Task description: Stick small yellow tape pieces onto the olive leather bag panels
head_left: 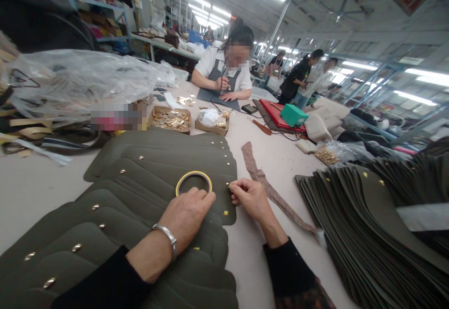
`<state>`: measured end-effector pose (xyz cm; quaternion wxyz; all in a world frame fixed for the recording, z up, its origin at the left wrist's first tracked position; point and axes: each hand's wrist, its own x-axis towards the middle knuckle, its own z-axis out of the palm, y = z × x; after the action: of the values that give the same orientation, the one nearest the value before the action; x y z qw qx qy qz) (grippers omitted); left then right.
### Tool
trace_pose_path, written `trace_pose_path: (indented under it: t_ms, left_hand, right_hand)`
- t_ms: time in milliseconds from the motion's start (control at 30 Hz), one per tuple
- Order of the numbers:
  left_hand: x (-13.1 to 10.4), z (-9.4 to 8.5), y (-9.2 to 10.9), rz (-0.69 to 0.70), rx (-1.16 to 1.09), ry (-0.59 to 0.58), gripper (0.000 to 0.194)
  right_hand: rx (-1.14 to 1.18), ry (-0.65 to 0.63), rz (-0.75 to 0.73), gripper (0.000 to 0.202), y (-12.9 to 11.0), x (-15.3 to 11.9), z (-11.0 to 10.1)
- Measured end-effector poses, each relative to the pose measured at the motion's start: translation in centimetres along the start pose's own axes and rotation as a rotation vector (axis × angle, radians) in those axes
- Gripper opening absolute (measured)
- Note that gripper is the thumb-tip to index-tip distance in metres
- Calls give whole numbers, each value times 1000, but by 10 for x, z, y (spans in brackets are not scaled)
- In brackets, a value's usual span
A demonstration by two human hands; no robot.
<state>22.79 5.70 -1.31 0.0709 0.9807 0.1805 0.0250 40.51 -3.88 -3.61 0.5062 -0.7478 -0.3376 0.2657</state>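
Observation:
My left hand (189,213), with a silver bangle at its wrist, is closed on a roll of yellow tape (194,173) above the dark olive panels. My right hand (250,199) makes a pinch at the right edge of one panel (213,187), its fingertips at a small gold metal stud (228,184). Whatever lies between those fingertips is too small to make out. The overlapping panels (115,253) spread across the table and carry several oval gold studs (76,247). A small yellow tape piece (226,213) sticks to the panel below my right hand.
A big stack of olive panels (347,234) stands at the right. A brown fabric strip (273,192) lies between it and my right hand. Beyond are boxes of gold metal parts (171,119) and a co-worker (228,66) bent over the table. A plastic bag (80,80) is at left.

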Motion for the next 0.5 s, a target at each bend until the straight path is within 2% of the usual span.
trace_pose_path:
  t_ms: [67, 267, 367, 500]
  left_hand:
    - [1, -1, 1, -3, 2, -28, 21]
    - [1, 0, 1, 6, -4, -8, 22]
    - [2, 1, 1, 10, 6, -7, 22]
    - [1, 1, 1, 29, 26, -16, 21]
  right_hand:
    - [-116, 14, -91, 24, 0, -1, 3]
    - [-457, 120, -413, 15, 6, 0, 12]
    - [-548, 131, -445, 15, 8, 1, 17]
    - [-553, 162, -382, 13, 7, 4, 21]
